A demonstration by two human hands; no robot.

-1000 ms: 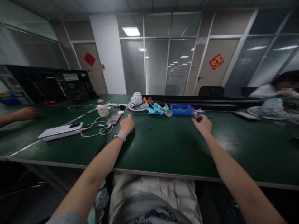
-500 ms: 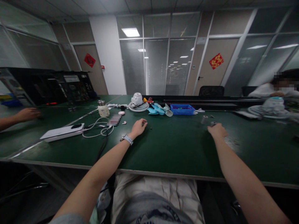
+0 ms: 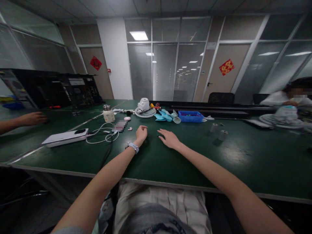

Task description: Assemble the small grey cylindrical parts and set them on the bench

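My right hand (image 3: 168, 138) is low over the green table (image 3: 185, 162), its fingers stretched out and apart. At its thumb tip is a tiny dark piece (image 3: 158, 136); whether they touch I cannot tell. Just left of it, my left hand (image 3: 141, 134), with a watch (image 3: 132, 147) on the wrist, is loosely closed, fingers curled. Anything inside it is hidden. Two small grey metal cylinders (image 3: 223, 135) stand upright, apart from each other, to the right of my right hand.
A white phone-like slab (image 3: 65, 137) with cables, a bottle (image 3: 108, 113) and an earbud (image 3: 130, 129) lie leftward. Behind are a white fan head (image 3: 143, 105), blue fan blades (image 3: 165, 115) and a blue bin (image 3: 190, 116). Another person's hand (image 3: 34, 118) rests far left; a person sits far right.
My right hand has let go of a metal cylinder, leaving it standing, and moved left to the tiny dark piece. My left hand has shifted slightly left.
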